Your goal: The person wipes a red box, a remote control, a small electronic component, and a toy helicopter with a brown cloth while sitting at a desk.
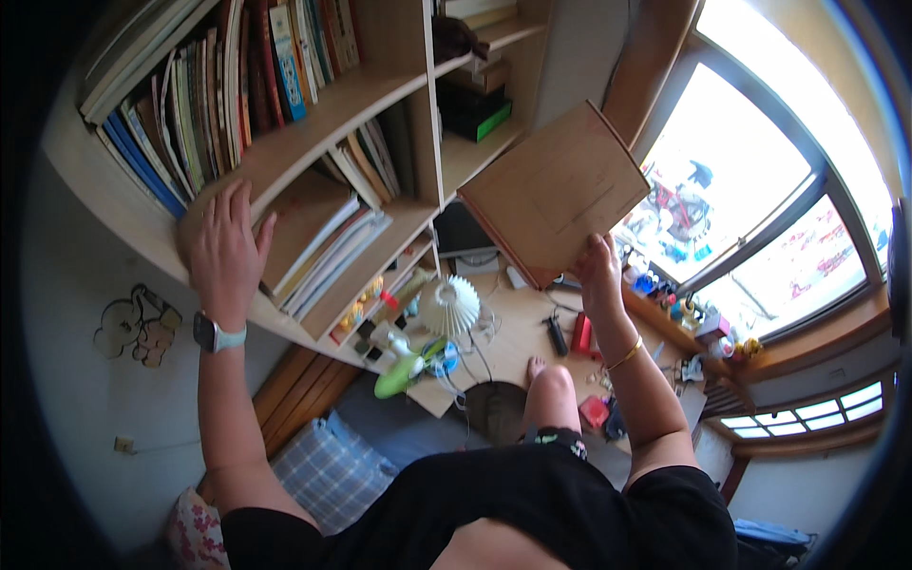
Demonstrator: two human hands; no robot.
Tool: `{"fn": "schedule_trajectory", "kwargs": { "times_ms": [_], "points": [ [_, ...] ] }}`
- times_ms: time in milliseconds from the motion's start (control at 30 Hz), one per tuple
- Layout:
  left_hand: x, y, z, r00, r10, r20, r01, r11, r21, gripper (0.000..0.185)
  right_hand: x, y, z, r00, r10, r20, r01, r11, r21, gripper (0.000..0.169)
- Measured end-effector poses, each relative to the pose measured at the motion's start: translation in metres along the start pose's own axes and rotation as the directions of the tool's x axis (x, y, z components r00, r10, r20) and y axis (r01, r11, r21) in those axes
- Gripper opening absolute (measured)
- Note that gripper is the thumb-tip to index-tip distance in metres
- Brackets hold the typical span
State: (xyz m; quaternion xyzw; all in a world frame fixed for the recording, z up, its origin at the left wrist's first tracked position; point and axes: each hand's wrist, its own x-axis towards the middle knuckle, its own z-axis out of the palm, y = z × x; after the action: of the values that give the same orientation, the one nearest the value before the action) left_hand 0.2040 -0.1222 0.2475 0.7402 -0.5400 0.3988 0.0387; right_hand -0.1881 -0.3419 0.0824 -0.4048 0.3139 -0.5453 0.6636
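My right hand (598, 267) grips one corner of a flat brown cardboard box (559, 189), held up and tilted in front of the window side of the shelves. Its broad face bears faint printing. My left hand (231, 239) lies against the front edge of the wooden bookshelf (335, 139), thumb apart from the fingers, with nothing seen in its grasp. Upright books (214, 92) fill the shelf just above that hand. To its right, a stack of papers and books (328, 249) leans in a lower compartment.
Below stands a desk (509, 320) with a pleated white lamp (450, 306), a green fan (399, 374), a black cylindrical object (556, 335) and a red object (584, 335). Bottles (645, 281) line the windowsill. A round dark stool (495, 413) and plaid pillow (335, 470) are lower down.
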Motion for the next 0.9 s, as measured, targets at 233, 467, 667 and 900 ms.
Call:
{"fn": "schedule_trajectory", "kwargs": {
  "times_ms": [233, 467, 667, 900],
  "points": [
    [-0.083, 0.121, -0.012, 0.998, -0.06, -0.028, -0.006, 0.329, -0.944, 0.049, -0.113, 0.048, -0.04, 0.978, 0.206, 0.011, -0.206, 0.978, -0.041, 0.053],
    [-0.214, 0.227, 0.056, 0.677, 0.194, 0.71, 0.655, -0.597, -0.463, 0.055, -0.153, 0.061, -0.091, 0.932, 0.321, 0.167, -0.287, 0.937, -0.199, 0.069],
    [-0.237, 0.241, 0.051, 0.542, 0.517, 0.662, 0.74, -0.668, -0.084, 0.069, -0.134, 0.03, -0.12, 0.718, 0.548, 0.43, -0.335, 0.813, -0.476, 0.082],
    [-0.266, 0.256, 0.021, 0.448, 0.638, 0.626, 0.785, -0.616, 0.066, 0.067, -0.113, 0.042, -0.125, 0.63, 0.69, 0.356, -0.255, 0.618, -0.744, 0.075]
  ]
}}
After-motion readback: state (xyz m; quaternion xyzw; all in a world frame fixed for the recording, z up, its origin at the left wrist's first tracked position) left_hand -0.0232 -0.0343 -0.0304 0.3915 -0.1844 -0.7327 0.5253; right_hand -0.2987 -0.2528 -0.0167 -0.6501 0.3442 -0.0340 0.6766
